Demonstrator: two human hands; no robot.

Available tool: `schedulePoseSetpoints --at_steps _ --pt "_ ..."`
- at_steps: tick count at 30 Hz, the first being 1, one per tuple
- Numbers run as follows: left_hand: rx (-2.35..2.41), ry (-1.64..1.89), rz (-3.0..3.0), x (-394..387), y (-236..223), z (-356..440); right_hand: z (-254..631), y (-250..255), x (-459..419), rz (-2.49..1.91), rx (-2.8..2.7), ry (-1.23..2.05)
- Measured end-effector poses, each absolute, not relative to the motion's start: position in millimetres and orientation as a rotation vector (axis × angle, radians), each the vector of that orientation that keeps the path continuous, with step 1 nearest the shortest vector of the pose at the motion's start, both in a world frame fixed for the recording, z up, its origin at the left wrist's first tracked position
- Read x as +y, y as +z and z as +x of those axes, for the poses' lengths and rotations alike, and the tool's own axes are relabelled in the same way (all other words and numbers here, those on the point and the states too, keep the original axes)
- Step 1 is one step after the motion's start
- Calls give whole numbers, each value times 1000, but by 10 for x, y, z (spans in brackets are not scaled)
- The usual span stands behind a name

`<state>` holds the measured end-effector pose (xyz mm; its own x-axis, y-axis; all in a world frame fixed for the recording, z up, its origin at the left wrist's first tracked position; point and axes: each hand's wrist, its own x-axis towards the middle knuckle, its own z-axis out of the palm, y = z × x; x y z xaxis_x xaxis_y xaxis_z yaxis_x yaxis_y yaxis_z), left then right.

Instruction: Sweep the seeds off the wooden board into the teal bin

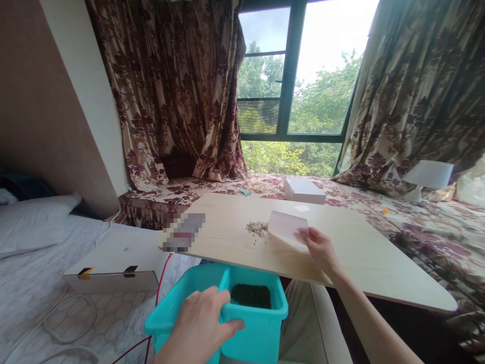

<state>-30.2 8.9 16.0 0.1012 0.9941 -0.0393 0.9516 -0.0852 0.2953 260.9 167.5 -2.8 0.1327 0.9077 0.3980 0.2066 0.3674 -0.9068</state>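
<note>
My left hand (202, 323) grips the rim and inner divider of a turquoise plastic bin (261, 328) held below the near edge of a pale wooden board (364, 247). One compartment of the bin holds a mass of small dark beads (251, 295). My right hand (320, 247) pinches a white translucent plastic card (287, 225) that rests tilted on the board. Just left of the card lies a small scatter of dark beads (257, 229).
A white box (304, 190) and a white lamp (428, 177) sit on the floral window seat behind the board. A flat cardboard box (113, 258) and cables (68, 318) lie on the bed at left. A blurred patch (184, 232) covers the board's left corner.
</note>
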Motion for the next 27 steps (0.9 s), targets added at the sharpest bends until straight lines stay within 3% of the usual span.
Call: schedulePoseSetpoints --at_steps 27 --pt "1959 173 2176 64 225 -300 2622 -56 1371 -1188 -1424 687"
